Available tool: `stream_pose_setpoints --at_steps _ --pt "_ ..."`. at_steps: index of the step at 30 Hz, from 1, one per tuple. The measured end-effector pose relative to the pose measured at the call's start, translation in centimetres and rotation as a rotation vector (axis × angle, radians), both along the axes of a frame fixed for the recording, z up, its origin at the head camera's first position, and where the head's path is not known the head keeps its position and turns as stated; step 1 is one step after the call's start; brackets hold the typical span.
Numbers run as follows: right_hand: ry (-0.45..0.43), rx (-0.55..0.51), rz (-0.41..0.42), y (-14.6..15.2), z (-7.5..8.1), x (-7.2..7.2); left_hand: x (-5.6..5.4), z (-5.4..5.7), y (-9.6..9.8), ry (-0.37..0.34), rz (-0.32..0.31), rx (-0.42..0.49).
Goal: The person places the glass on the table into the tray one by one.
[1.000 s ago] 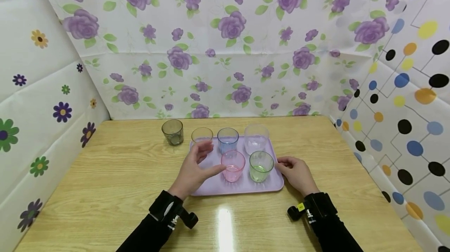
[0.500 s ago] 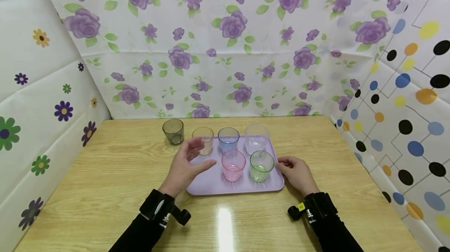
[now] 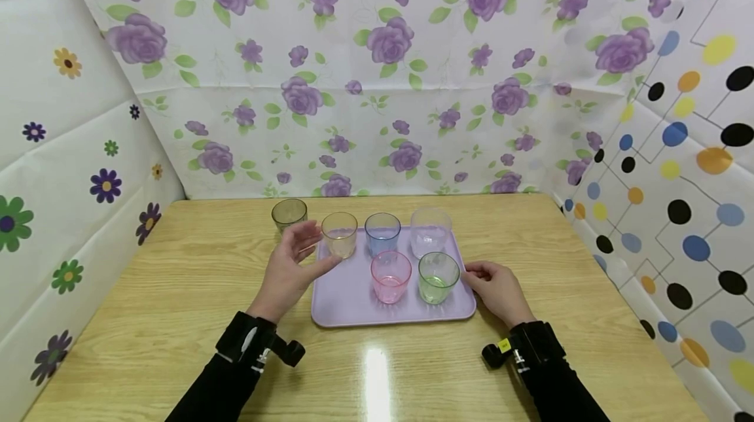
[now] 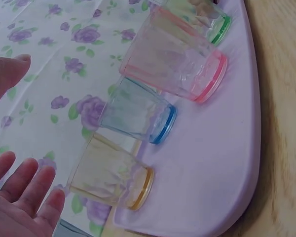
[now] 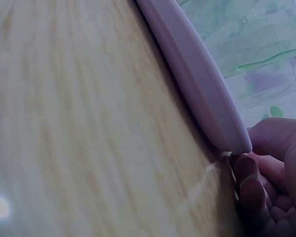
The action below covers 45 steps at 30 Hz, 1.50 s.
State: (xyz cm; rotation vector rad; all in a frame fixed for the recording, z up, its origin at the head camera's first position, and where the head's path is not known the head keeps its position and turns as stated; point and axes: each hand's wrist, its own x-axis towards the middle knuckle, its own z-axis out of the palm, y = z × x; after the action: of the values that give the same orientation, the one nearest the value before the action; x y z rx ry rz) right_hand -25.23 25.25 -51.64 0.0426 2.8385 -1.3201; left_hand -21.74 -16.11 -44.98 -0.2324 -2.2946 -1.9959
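My left hand (image 3: 287, 269) is over the left end of a lilac tray (image 3: 347, 307), thumb and fingers spread with nothing between them. Its fingertips are close to a clear yellow cup (image 3: 340, 239) on the tray and overlap a smoky grey cup (image 3: 288, 212) standing on the table. In the left wrist view the palm is empty beside the yellow cup (image 4: 111, 173). My right hand (image 3: 497, 291) pinches the tray's right edge, thumb on the rim and fingers curled beneath, as the right wrist view shows with the tray edge (image 5: 202, 89).
On the tray also stand a blue cup (image 3: 383, 237), a clear colourless cup (image 3: 430, 235), a pink cup (image 3: 391, 278) and a green cup (image 3: 438, 278). The wooden table (image 3: 194, 304) meets a flowered backdrop (image 3: 377, 114) behind, with patterned sheets at both sides.
My left hand has moved left, away from the pink cup and past the yellow cup toward the grey one. My right hand stays at the tray edge; the cups have not moved.
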Motion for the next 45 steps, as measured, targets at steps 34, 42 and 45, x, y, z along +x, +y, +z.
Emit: stream_pose_setpoints --at_steps 34,42,45 --pt "0.002 0.002 -0.002 0.0 0.2 0.1 -2.4 0.1 -3.8 0.005 0.169 0.011" --pt "-0.002 -0.004 -0.006 0.1 0.0 0.0 -3.1 0.4 -4.4 0.009 0.177 -0.003" --pt "-0.001 -0.002 -0.007 0.1 0.0 -0.1 -3.4 0.5 -4.6 0.007 0.181 -0.016"
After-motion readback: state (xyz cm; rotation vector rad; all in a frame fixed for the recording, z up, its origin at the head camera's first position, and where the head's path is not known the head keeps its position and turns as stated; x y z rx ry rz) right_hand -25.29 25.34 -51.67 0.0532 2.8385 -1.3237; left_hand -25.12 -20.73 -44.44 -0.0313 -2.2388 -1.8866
